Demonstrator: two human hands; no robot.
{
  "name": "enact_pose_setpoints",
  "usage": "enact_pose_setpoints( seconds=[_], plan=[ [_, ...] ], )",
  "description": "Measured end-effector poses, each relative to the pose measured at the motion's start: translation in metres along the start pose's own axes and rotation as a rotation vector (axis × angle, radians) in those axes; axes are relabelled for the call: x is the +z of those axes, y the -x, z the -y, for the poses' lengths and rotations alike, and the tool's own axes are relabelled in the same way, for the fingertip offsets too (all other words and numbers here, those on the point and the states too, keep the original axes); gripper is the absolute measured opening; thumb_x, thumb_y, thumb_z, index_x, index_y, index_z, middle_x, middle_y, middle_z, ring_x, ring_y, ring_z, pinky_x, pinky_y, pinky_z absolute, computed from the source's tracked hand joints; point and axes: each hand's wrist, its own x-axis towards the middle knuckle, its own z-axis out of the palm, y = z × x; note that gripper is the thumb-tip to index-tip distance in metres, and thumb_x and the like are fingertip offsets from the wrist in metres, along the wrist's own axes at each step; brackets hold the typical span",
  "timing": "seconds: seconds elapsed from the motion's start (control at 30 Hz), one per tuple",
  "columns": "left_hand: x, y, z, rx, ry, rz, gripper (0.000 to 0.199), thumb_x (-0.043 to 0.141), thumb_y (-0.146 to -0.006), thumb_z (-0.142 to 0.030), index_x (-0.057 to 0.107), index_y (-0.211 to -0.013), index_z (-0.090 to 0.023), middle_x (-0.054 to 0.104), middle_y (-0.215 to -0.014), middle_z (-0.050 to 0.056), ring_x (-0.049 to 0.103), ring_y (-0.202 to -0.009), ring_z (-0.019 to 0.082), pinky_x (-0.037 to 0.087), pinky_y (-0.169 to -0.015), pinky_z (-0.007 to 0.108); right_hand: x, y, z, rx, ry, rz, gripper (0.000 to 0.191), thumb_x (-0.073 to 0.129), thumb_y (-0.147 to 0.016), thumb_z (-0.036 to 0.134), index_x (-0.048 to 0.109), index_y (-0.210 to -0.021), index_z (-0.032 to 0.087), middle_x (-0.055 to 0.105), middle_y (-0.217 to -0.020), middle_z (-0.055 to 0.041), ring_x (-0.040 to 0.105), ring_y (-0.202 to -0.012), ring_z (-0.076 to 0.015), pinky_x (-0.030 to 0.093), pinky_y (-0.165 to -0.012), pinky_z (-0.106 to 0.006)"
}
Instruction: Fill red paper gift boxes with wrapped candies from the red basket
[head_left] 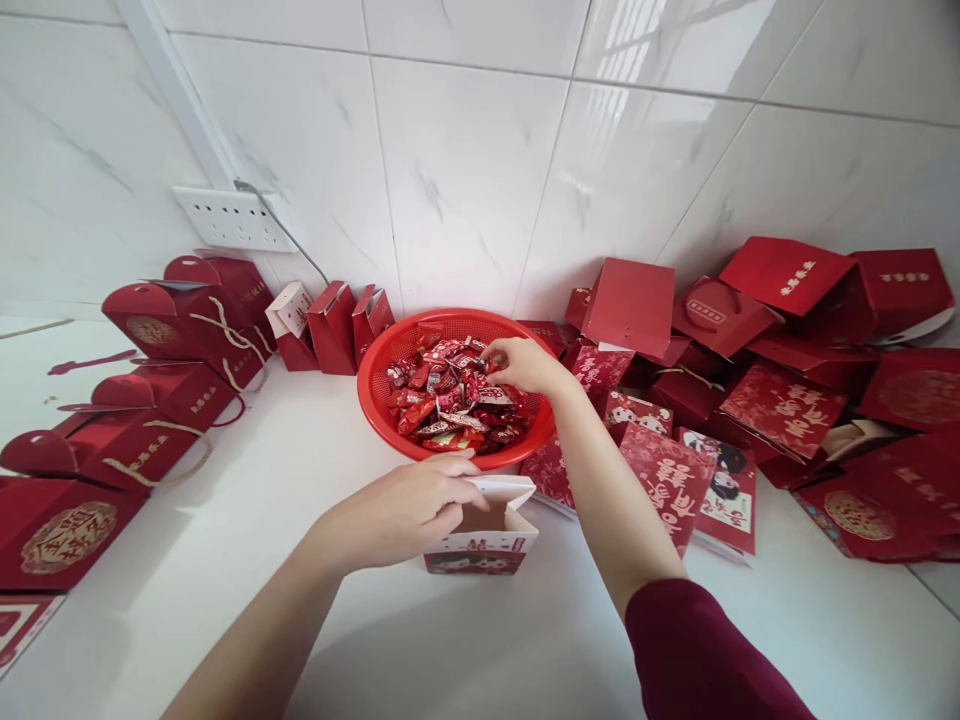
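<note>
A red plastic basket (pixel 375 412) full of small wrapped candies (pixel 442 392), mostly red, stands against the wall. Over the right side of the heap, my right hand (pixel 523 364) has its fingertips pinched together on a wrapped candy, largely hidden by the fingers. Just in front of the basket, a small red and white paper candy box (pixel 480 560) stands upright with its top open. My left hand (pixel 409 508) holds this box by its left rim, fingers curled over the opening. What lies at the bottom of the box is hidden.
Red gift boxes with rope handles (pixel 180 395) line the left side. Three small closed boxes (pixel 330 325) stand by the wall, under a power socket strip (pixel 234 220). Flat paper boxes (pixel 667 480) and a pile of red boxes (pixel 787 390) lie on the right of the white table (pixel 420 660).
</note>
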Motion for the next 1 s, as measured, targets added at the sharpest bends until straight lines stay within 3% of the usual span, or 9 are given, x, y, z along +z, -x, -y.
enact_pose_setpoints(
  seconds=[0.1,0.2,0.33,0.43,0.5,0.6,0.7,0.8,1.0],
  plan=[
    [-0.003,0.005,-0.006,0.023,0.003,-0.058,0.025,0.048,-0.097,-0.027,0.073,-0.1,-0.029,0.059,-0.131,0.0,0.059,-0.114,0.023,0.048,-0.093,0.031,0.002,0.039,0.023,-0.215,-0.243,-0.243,0.032,0.075,-0.079,0.03,0.064,-0.107,0.02,0.07,-0.104,-0.0041,0.065,-0.097,-0.0171,0.049,-0.092,-0.031],
    [-0.003,0.007,-0.012,-0.043,-0.028,-0.316,0.028,0.062,-0.089,-0.05,0.064,-0.09,-0.022,0.06,-0.123,0.004,0.061,-0.103,0.024,0.049,-0.085,0.033,0.008,0.079,0.043,-0.291,-0.54,-0.398,0.036,0.08,-0.075,0.038,0.056,-0.096,0.022,0.062,-0.09,0.0,0.063,-0.083,-0.0138,0.053,-0.076,-0.027],
    [0.006,0.003,-0.015,-0.119,-0.018,-0.797,0.041,0.07,-0.083,-0.048,0.051,-0.11,-0.022,0.06,-0.108,0.004,0.059,-0.097,0.022,0.05,-0.08,0.033,0.019,0.118,0.058,-0.26,-0.774,-0.388,0.038,0.078,-0.078,0.04,0.056,-0.104,0.026,0.054,-0.099,-0.0005,0.058,-0.073,-0.0108,0.056,-0.055,-0.022],
    [0.01,-0.002,-0.015,-0.114,-0.034,-0.978,0.046,0.073,-0.082,-0.042,0.053,-0.119,-0.023,0.058,-0.114,0.006,0.058,-0.099,0.021,0.051,-0.082,0.033,0.025,0.134,0.061,-0.239,-0.835,-0.339,0.03,0.073,-0.083,0.042,0.06,-0.106,0.027,0.056,-0.102,-0.0015,0.062,-0.074,-0.0117,0.06,-0.058,-0.024],
    [0.01,-0.003,-0.016,-0.074,-0.019,-0.948,0.037,0.07,-0.085,-0.039,0.06,-0.117,-0.024,0.06,-0.112,0.006,0.06,-0.096,0.02,0.052,-0.082,0.032,0.028,0.14,0.06,-0.223,-0.801,-0.313,0.024,0.07,-0.086,0.044,0.062,-0.097,0.024,0.06,-0.095,-0.001,0.064,-0.065,-0.0103,0.059,-0.056,-0.023],
    [0.008,-0.002,-0.016,-0.02,0.158,-0.798,0.022,0.064,-0.091,-0.039,0.068,-0.106,-0.022,0.067,-0.098,0.004,0.062,-0.082,0.016,0.053,-0.071,0.028,0.031,0.143,0.058,-0.208,-0.745,-0.277,0.023,0.067,-0.088,0.045,0.062,-0.089,0.022,0.061,-0.083,0.0011,0.059,-0.05,-0.0072,0.052,-0.047,-0.021],
    [0.006,0.0,-0.014,-0.043,0.396,-0.703,0.022,0.065,-0.091,-0.039,0.07,-0.103,-0.022,0.071,-0.09,0.002,0.063,-0.078,0.016,0.053,-0.067,0.027,0.032,0.144,0.057,-0.21,-0.771,-0.235,0.023,0.066,-0.089,0.045,0.062,-0.099,0.025,0.058,-0.081,0.0023,0.058,-0.053,-0.0078,0.052,-0.047,-0.021],
    [0.006,0.001,-0.009,-0.038,0.557,-0.676,0.019,0.068,-0.09,-0.037,0.071,-0.1,-0.021,0.073,-0.091,0.002,0.065,-0.083,0.017,0.054,-0.071,0.027,0.029,0.145,0.057,-0.218,-0.74,-0.175,0.026,0.067,-0.088,0.045,0.06,-0.105,0.027,0.058,-0.083,0.0017,0.058,-0.059,-0.0097,0.052,-0.051,-0.022],
    [0.005,-0.001,-0.005,-0.023,0.635,-0.639,0.02,0.067,-0.09,-0.036,0.069,-0.1,-0.019,0.072,-0.095,0.004,0.066,-0.083,0.017,0.054,-0.072,0.026,0.022,0.148,0.057,-0.186,-0.547,-0.098,0.026,0.065,-0.089,0.048,0.059,-0.085,0.023,0.053,-0.059,0.0051,0.048,-0.047,-0.0092,0.038,-0.045,-0.022]
  ],
)
